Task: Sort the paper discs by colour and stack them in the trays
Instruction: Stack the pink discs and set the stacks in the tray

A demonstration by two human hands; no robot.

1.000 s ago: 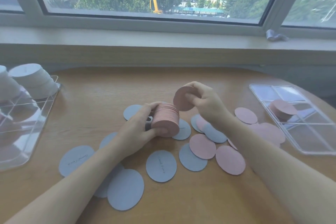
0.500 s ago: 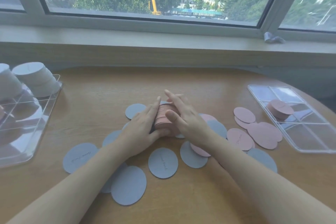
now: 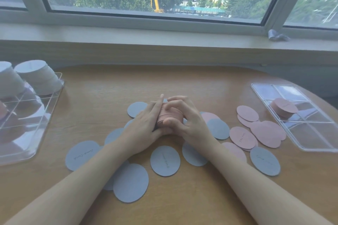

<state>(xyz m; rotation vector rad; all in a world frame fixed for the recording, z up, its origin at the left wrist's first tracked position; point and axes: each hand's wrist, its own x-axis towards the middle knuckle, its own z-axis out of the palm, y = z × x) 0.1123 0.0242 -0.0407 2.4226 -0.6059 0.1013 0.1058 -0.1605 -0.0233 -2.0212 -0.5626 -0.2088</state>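
A stack of pink paper discs point(image 3: 161, 118) stands on edge at the table's middle, squeezed between both hands. My left hand point(image 3: 144, 128) holds it from the left, fingers along its side and thumb under it. My right hand point(image 3: 184, 120) curls over its top and right side. Loose blue-grey discs point(image 3: 165, 160) lie around and below the hands. Loose pink discs point(image 3: 265, 131) lie to the right. A clear divided tray point(image 3: 318, 139) at the right holds a short pink stack point(image 3: 283, 107). A clear tray point(image 3: 27, 128) at the left holds white disc stacks point(image 3: 38, 76).
The round wooden table point(image 3: 182, 84) ends at a window ledge point(image 3: 164, 36) behind. A crumpled bit of clear plastic point(image 3: 277, 35) lies on the ledge at the right. The right tray's near compartments hold nothing.
One second ago my right hand held a single pink disc above the stack. That disc has joined the stack, and both hands have closed around it and lowered it to the table.
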